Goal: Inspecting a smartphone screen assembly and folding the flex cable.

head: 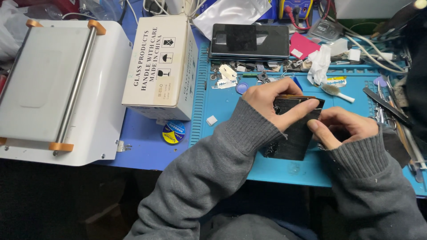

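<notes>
Dark rectangular panel (291, 133), cracked and dusty, held tilted just above the blue work mat (275, 171) near the front edge of the tabletop. Left hand (273, 100) grips its upper end, fingers clamped over the top edge and thumb lying across the face. Right hand (344, 126) meets the panel's right edge, fingers curled together against it. Behind the hands: a small brush (336, 91), crumpled white tissue (320, 62) and a black tablet (250, 41). White cardboard box (161, 66) and white machine (58, 89) to the left.
</notes>
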